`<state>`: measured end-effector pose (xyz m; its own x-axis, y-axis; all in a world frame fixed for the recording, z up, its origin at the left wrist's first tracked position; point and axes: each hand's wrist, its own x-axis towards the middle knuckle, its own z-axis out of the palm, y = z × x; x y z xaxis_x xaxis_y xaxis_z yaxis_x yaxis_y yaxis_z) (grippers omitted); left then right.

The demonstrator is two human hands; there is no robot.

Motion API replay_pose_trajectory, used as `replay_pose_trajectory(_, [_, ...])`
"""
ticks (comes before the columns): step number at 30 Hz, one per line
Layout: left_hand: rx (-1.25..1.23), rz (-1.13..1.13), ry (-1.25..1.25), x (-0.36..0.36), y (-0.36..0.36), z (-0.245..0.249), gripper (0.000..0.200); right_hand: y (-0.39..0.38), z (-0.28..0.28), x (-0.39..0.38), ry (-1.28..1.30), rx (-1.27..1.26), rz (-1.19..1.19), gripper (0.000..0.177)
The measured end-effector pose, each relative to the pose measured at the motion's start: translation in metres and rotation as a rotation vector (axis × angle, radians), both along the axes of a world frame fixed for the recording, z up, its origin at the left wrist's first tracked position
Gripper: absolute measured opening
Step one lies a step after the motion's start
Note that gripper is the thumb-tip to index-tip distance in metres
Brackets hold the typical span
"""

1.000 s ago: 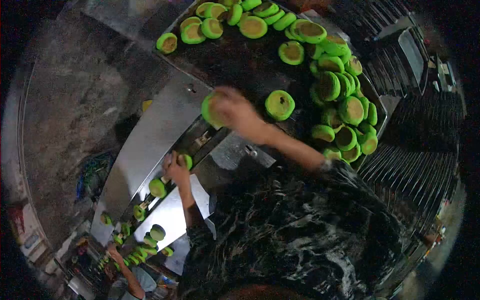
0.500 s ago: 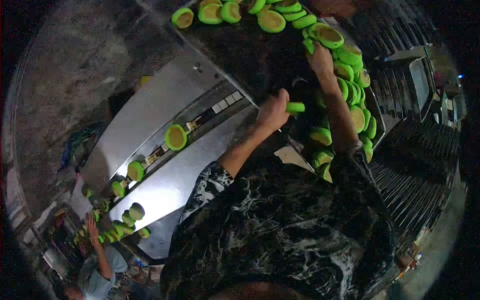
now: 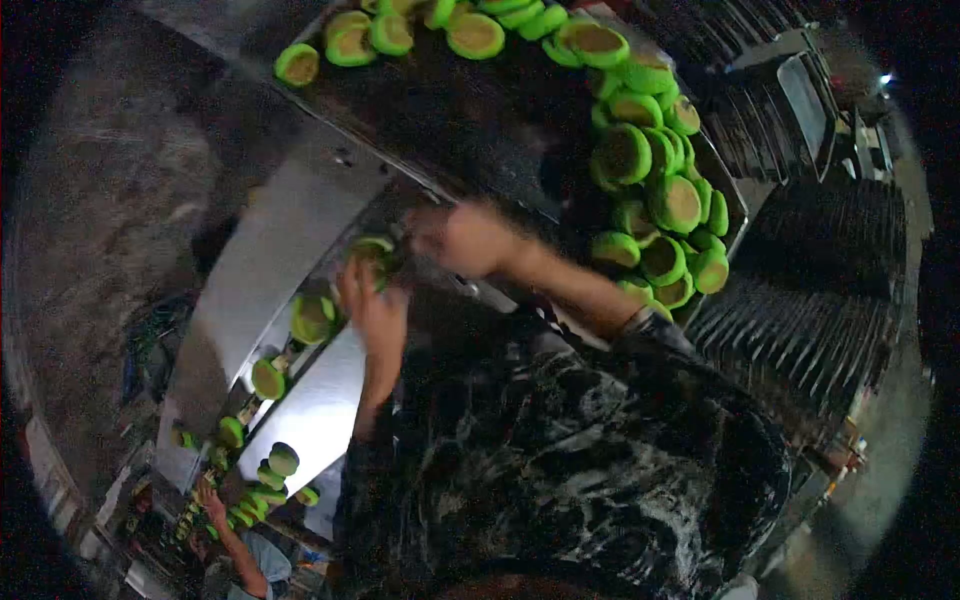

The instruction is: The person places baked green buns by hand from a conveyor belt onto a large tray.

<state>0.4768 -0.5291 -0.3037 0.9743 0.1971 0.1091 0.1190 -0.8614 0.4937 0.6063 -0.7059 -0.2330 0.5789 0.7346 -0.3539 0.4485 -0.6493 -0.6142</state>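
My left hand (image 3: pixel 372 305) is over the narrow conveyor channel, its fingers around a thick round green disc (image 3: pixel 371 250) with a brownish face. Just right of it my right hand (image 3: pixel 462 240) reaches across, by the near edge of the dark tray (image 3: pixel 480 130). Motion smears its fingers, so I cannot make out whether it holds anything. Another green disc (image 3: pixel 314 319) lies in the channel right below my left hand. Many more such discs (image 3: pixel 676 204) are heaped along the right side and far edge of the tray.
Sloping metal panels (image 3: pixel 270 250) flank the conveyor channel. Further down it are more discs (image 3: pixel 268 379) and a co-worker's hand (image 3: pixel 211 500) at lower left. Stacked dark trays (image 3: pixel 800 260) stand on the right.
Both hands have moved left from the tray, the left down to the channel with a green disc, the right away from the heap. The view has shifted, and the discs in the channel have changed position.
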Motion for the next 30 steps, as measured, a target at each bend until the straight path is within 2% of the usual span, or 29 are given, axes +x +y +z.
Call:
replay_pose_trajectory(1, [-0.101, -0.025, -0.010, 0.023, -0.043, 0.006, 0.047, -0.027, -0.012, 0.021, -0.351, 0.179, -0.205, 0.037])
replay_pose_trajectory(2, [-0.088, -0.256, 0.038, 0.048, -0.078, 0.019, 0.048, -0.059, -0.017, 0.057, -0.689, 0.213, -0.424, 0.044])
replay_pose_trajectory(3, [-0.230, -0.389, 0.025, 0.076, -0.118, 0.024, 0.050, -0.084, 0.009, 0.092, -0.972, 0.090, -0.524, 0.048])
replay_pose_trajectory(4, [-0.266, -0.439, -0.221, 0.102, -0.157, 0.012, 0.060, -0.115, 0.013, 0.126, -1.110, -0.220, -0.601, 0.051])
replay_pose_trajectory(5, [-0.255, -0.418, -0.275, 0.122, -0.200, -0.023, 0.074, -0.154, 0.010, 0.156, -1.474, -0.363, -0.391, 0.054])
replay_pose_trajectory(6, [-0.887, -0.497, 0.017, 0.149, -0.238, -0.058, 0.079, -0.181, 0.003, 0.174, -1.483, -0.366, -0.385, 0.054])
replay_pose_trajectory(7, [-1.511, -0.552, 0.334, 0.168, -0.270, -0.080, 0.085, -0.206, -0.008, 0.189, -1.283, -0.322, -0.416, 0.051])
replay_pose_trajectory(8, [-1.520, -0.557, 0.319, 0.167, -0.293, -0.075, 0.085, -0.225, -0.020, 0.200, -1.083, -0.280, -0.441, 0.048])
replay_pose_trajectory(10, [-0.696, -0.457, -0.235, 0.163, -0.317, -0.051, 0.086, -0.235, -0.019, 0.211, -0.686, -0.200, -0.467, 0.042])
replay_pose_trajectory(11, [-0.704, -0.443, -0.246, 0.157, -0.313, -0.040, 0.086, -0.231, -0.016, 0.204, -0.693, -0.204, -0.449, 0.042])
replay_pose_trajectory(13, [-1.082, -0.356, 0.096, 0.140, -0.284, 0.005, 0.077, -0.195, 0.006, 0.152, -0.763, -0.233, -0.563, 0.037])
replay_pose_trajectory(14, [-1.074, -0.331, 0.091, 0.144, -0.292, -0.005, 0.077, -0.197, 0.004, 0.145, -0.756, -0.216, -0.543, 0.037])
replay_pose_trajectory(16, [-0.583, -0.228, -0.348, 0.140, -0.293, -0.040, 0.068, -0.184, -0.009, 0.124, -0.588, 0.245, -0.642, 0.041])
replay_pose_trajectory(17, [-0.564, -0.207, -0.337, 0.129, -0.272, -0.026, 0.068, -0.170, -0.015, 0.108, -0.492, 0.209, -0.562, 0.037])
replay_pose_trajectory(19, [-0.737, -0.262, -0.513, 0.116, -0.230, 0.004, 0.070, -0.136, -0.038, 0.079, -0.349, 0.414, -0.478, 0.032])
replay_pose_trajectory(21, [-0.692, -0.269, -0.573, 0.098, -0.195, 0.003, 0.066, -0.083, -0.045, 0.071, -0.186, 0.675, -0.721, 0.030])
replay_pose_trajectory(22, [-0.600, -0.258, -0.566, 0.090, -0.177, 0.020, 0.059, -0.061, -0.021, 0.065, -0.091, 0.720, -0.849, 0.030])
replay_pose_trajectory(23, [-0.519, -0.250, -0.584, 0.067, -0.137, 0.037, 0.052, -0.024, -0.026, 0.057, -0.236, 0.787, -0.794, 0.035])
replay_pose_trajectory(24, [-0.473, -0.126, -0.520, 0.061, -0.112, 0.049, 0.037, 0.008, -0.005, 0.053, -0.254, 0.974, -0.850, 0.045])
replay_pose_trajectory(25, [-0.583, 0.052, -0.468, 0.052, -0.083, 0.062, 0.028, 0.029, 0.007, 0.044, -0.390, 1.056, -0.772, 0.047])
replay_pose_trajectory(26, [-0.776, 0.319, -0.212, 0.033, -0.049, 0.083, 0.020, 0.052, 0.021, 0.023, -0.094, 1.154, -0.746, 0.060])
replay_pose_trajectory(27, [-1.015, 0.243, -0.155, 0.018, 0.005, 0.054, 0.017, 0.053, -0.020, 0.031, -0.475, 0.994, -0.397, 0.064])
replay_pose_trajectory(28, [-1.446, 0.354, -0.117, 0.010, 0.043, 0.037, 0.027, 0.055, -0.025, 0.021, -0.588, 0.747, -0.270, 0.063])
replay_pose_trajectory(29, [-1.479, 0.482, -0.025, 0.003, 0.073, 0.007, 0.033, 0.052, -0.041, 0.013, -0.521, 0.705, -0.145, 0.062])
replay_pose_trajectory(30, [-1.504, 0.610, 0.063, 0.005, 0.087, -0.010, 0.040, 0.047, -0.047, 0.003, -0.420, 0.732, -0.215, 0.063])
